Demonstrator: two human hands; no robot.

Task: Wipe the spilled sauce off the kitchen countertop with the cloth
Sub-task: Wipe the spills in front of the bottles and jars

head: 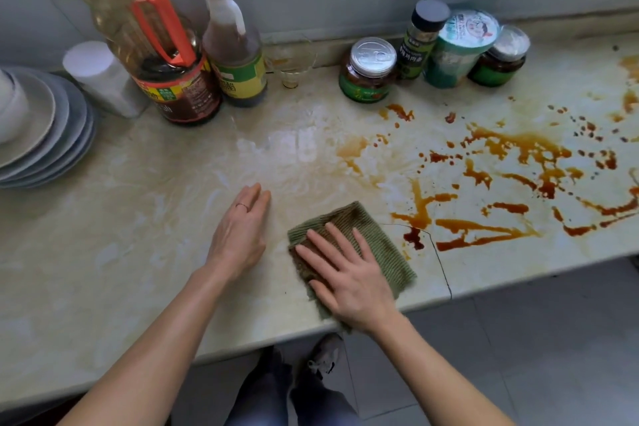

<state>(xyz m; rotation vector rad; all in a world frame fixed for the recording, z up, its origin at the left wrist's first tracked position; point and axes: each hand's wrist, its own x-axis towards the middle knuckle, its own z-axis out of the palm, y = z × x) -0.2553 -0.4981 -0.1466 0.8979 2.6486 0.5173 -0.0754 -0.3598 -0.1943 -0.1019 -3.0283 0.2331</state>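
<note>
My right hand (349,273) lay flat on the green cloth (390,249), fingers straight and spread, pressing it down near the front edge of the countertop (138,218). My left hand (242,235) rested open beside it. The sauce (484,232) began just right of the cloth. I judged that firm, even pressure and long rightward strokes would work best.

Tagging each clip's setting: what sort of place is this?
Most likely a home kitchen: a stone-look countertop holds sauce bottles and condiment jars along the back wall, a stack of plates sits at the left, and spilled sauce lies beside a green cloth.
</note>
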